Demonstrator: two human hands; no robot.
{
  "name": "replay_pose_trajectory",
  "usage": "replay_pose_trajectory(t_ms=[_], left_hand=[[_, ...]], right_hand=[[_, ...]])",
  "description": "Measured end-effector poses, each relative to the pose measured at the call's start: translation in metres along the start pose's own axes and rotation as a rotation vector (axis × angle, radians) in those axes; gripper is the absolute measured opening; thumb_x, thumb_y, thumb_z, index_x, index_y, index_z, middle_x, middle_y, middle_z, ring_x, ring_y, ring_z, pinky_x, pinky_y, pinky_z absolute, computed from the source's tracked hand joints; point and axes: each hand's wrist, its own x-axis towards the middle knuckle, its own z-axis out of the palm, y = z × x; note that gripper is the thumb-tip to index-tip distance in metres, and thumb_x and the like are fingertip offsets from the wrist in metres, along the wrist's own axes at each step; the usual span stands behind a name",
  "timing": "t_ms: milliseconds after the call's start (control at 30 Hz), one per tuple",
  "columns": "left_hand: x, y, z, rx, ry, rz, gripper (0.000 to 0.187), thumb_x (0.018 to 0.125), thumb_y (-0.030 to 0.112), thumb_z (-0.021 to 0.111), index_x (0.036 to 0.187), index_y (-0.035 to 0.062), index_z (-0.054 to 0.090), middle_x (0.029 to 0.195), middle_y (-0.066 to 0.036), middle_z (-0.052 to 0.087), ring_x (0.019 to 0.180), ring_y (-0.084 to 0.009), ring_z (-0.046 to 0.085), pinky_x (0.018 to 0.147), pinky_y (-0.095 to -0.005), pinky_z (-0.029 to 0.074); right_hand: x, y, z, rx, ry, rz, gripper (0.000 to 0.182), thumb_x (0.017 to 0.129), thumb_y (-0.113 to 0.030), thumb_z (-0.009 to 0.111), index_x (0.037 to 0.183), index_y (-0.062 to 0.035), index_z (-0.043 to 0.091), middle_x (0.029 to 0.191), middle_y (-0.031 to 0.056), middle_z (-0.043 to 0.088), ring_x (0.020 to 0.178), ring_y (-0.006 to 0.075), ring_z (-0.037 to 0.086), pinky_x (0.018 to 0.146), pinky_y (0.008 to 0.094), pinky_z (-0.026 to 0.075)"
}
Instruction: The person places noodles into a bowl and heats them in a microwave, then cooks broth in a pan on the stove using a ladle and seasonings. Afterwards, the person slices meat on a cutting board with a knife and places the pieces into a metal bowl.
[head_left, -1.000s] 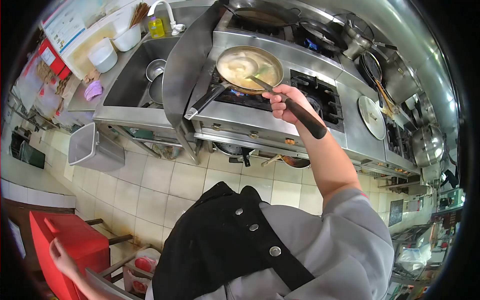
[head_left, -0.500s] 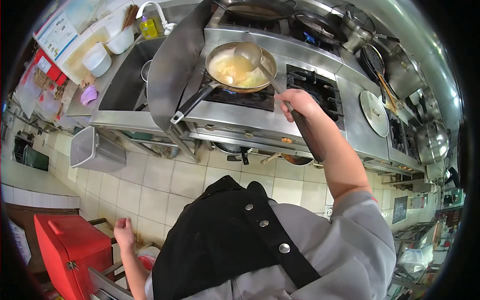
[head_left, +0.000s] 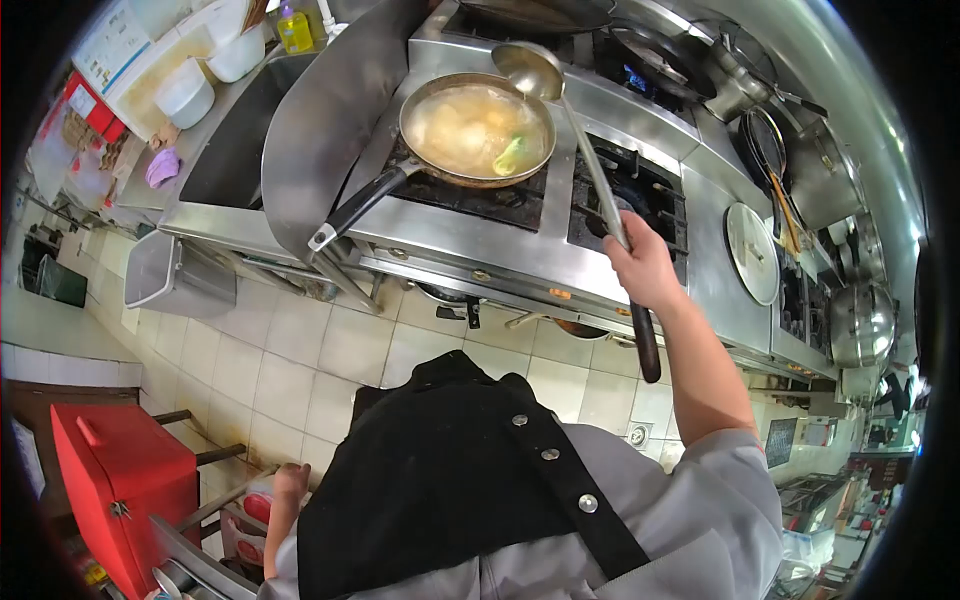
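My right hand (head_left: pixel 645 262) is closed round the metal shaft of a long ladle (head_left: pixel 594 165), above its dark handle end. The ladle's bowl is raised over the far right rim of a frying pan (head_left: pixel 474 182). Cloudy, pale yellow broth (head_left: pixel 458 122) fills the pan, with pale lumps and a green vegetable piece (head_left: pixel 512 155) near the right side. The pan sits on a stove burner, its black handle (head_left: pixel 362 204) pointing toward the lower left, untouched. Down by my left side, my left hand (head_left: pixel 290 484) has curled fingers, partly turned away; nothing shows in it.
A curved metal shield (head_left: pixel 318 120) divides the stove from the sink (head_left: pixel 225 165). Right of the pan is another burner (head_left: pixel 630 195), then a round lid (head_left: pixel 752 254). Pans and pots line the back. A grey bin (head_left: pixel 180 275) and red box (head_left: pixel 125 490) stand left.
The ladle has come up out of the broth to beyond the pan's rim, as my right hand moved right and down. My left hand has shifted down and right. The view has tilted slightly.
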Motion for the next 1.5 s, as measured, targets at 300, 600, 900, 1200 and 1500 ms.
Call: replay_pose_trajectory(t_ms=[300, 600, 900, 1200, 1500], left_hand=[[0.101, -0.046, 0.029, -0.086, 0.033, -0.066, 0.035, 0.097, 0.029, 0.049, 0.091, 0.0022, 0.071, 0.097, -0.022, 0.071, 0.089, -0.0413, 0.067, 0.083, -0.0509, 0.053], [0.144, 0.033, -0.047, -0.877, 0.296, -0.480, 0.043, 0.088, 0.035, 0.070, 0.105, -0.0033, 0.065, 0.083, -0.015, 0.070, 0.068, -0.0218, 0.066, 0.059, -0.0375, 0.052], [0.025, 0.084, 0.103, -0.331, 0.219, -0.295, 0.030, 0.089, 0.028, 0.066, 0.109, 0.0054, 0.065, 0.099, -0.015, 0.071, 0.091, -0.0320, 0.068, 0.079, -0.0409, 0.053], [-0.026, 0.265, 0.108, -0.593, -0.252, -0.777, 0.053, 0.091, 0.051, 0.059, 0.097, 0.0004, 0.073, 0.105, -0.025, 0.070, 0.102, -0.0392, 0.066, 0.090, -0.0466, 0.051], [-0.040, 0.297, 0.075, -0.841, 0.256, -0.787, 0.051, 0.091, 0.044, 0.059, 0.113, -0.0013, 0.067, 0.117, -0.022, 0.067, 0.112, -0.0367, 0.063, 0.095, -0.0449, 0.050]], right_hand=[[0.034, -0.019, -0.056, -0.526, 0.173, -0.062, 0.035, 0.088, -0.016, 0.064, 0.120, -0.0043, 0.061, 0.102, 0.0219, 0.068, 0.097, 0.0420, 0.063, 0.085, 0.0460, 0.050], [0.038, 0.053, -0.003, -0.056, 0.104, 0.108, 0.024, 0.089, -0.010, 0.066, 0.108, -0.0007, 0.056, 0.076, 0.0061, 0.058, 0.067, 0.0161, 0.058, 0.061, 0.0324, 0.047], [0.060, 0.194, -0.034, -0.196, 0.347, 0.182, 0.038, 0.092, -0.019, 0.061, 0.126, -0.0006, 0.058, 0.103, 0.0140, 0.071, 0.093, 0.0202, 0.066, 0.084, 0.0328, 0.050], [0.097, 0.278, -0.088, -0.640, 0.132, -0.017, 0.056, 0.094, -0.035, 0.061, 0.133, 0.0041, 0.055, 0.129, 0.0260, 0.061, 0.119, 0.0417, 0.059, 0.100, 0.0463, 0.047], [0.184, 0.247, -0.100, -0.807, 0.298, -0.525, 0.033, 0.096, -0.028, 0.062, 0.110, 0.0020, 0.064, 0.102, 0.0175, 0.068, 0.093, 0.0304, 0.067, 0.081, 0.0384, 0.055]])
